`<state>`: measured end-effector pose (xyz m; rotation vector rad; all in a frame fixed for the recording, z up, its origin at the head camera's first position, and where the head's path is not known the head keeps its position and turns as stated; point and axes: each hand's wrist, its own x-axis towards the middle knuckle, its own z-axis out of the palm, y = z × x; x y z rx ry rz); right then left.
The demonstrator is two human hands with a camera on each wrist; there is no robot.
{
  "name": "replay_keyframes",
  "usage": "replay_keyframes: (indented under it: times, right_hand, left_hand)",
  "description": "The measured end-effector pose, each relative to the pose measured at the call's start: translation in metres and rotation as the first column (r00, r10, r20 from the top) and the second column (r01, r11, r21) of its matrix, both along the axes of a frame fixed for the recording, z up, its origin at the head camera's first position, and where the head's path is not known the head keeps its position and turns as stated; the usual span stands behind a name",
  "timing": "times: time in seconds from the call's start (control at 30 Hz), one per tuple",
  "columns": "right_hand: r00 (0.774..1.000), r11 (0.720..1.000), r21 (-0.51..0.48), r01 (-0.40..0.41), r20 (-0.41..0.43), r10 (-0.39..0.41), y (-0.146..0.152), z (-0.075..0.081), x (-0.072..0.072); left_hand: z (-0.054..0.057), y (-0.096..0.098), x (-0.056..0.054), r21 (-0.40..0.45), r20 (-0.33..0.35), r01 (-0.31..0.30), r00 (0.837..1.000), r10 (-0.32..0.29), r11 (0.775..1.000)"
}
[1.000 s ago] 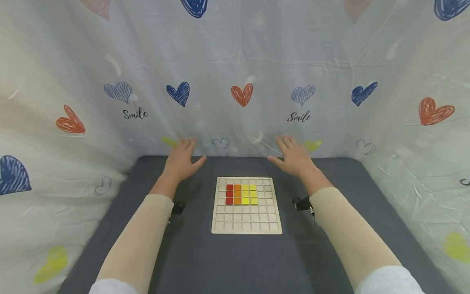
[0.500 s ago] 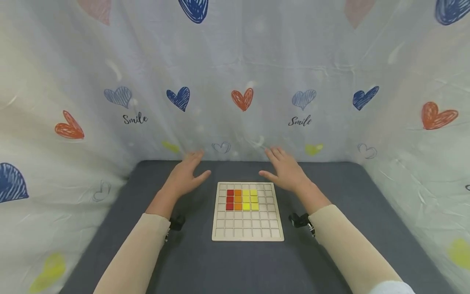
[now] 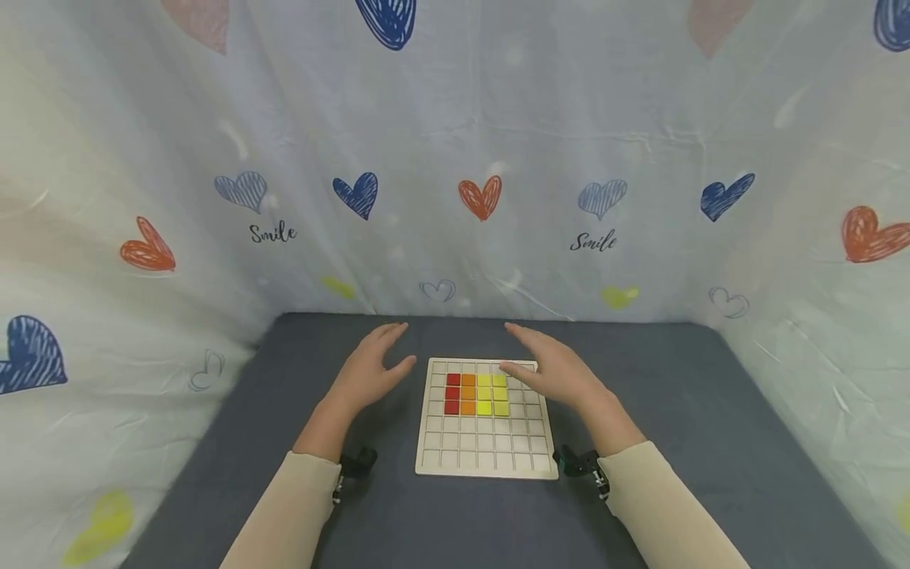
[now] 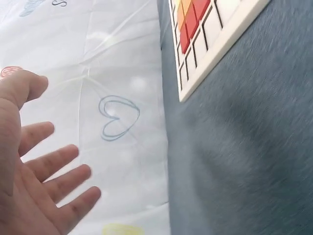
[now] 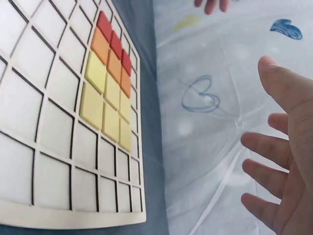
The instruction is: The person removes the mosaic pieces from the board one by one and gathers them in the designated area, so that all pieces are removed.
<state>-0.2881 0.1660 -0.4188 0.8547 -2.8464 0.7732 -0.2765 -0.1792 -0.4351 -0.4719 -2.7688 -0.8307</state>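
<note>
A pale square grid board (image 3: 469,460) lies on the dark table in the head view. Coloured tiles sit in its upper middle cells: a column of red tiles (image 3: 453,393), a column of orange tiles (image 3: 468,394) and two columns of yellow tiles (image 3: 492,394). My left hand (image 3: 368,373) is held in the air left of the board, fingers spread and palm bare in the left wrist view. On the other side my right hand (image 3: 559,367) hovers, its thumb overlapping the board's upper right corner in the head view. Its fingers are extended and hold nothing.
The dark grey tabletop (image 3: 441,521) spreads around the board. A white curtain (image 3: 540,103) printed with hearts and words stands behind the table and along both sides. Each wrist wears a small black camera (image 3: 359,461).
Both hands have drawn back from the curtain toward me and inward, nearer the board. The head view has shifted slightly. The tiles stay in the same cells.
</note>
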Motion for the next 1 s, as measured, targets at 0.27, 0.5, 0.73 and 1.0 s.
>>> replay_keyframes:
  times: [0.27, 0.5, 0.73, 1.0]
  right_hand:
    - [1.0, 1.0, -0.017, -0.019, 0.021, 0.02, -0.006, -0.006, 0.01]
    - [0.999, 0.998, -0.048, -0.03, 0.029, 0.031, -0.015, -0.015, 0.011]
    - [0.995, 0.995, -0.1, -0.01, 0.099, 0.02, -0.033, -0.025, 0.009]
    - [0.983, 0.992, -0.129, 0.003, 0.184, 0.021, -0.057, -0.033, 0.002]
  left_hand:
    - [-0.023, 0.006, 0.01, 0.09, 0.13, 0.004, 0.991, -0.016, 0.996]
    - [-0.04, 0.012, 0.014, 0.104, 0.176, 0.01, 0.984, -0.028, 0.995]
    - [-0.051, 0.017, 0.014, 0.098, 0.19, 0.044, 0.98, -0.062, 0.994]
    - [-0.063, 0.02, 0.011, 0.057, 0.189, 0.05, 0.98, -0.06, 0.997]
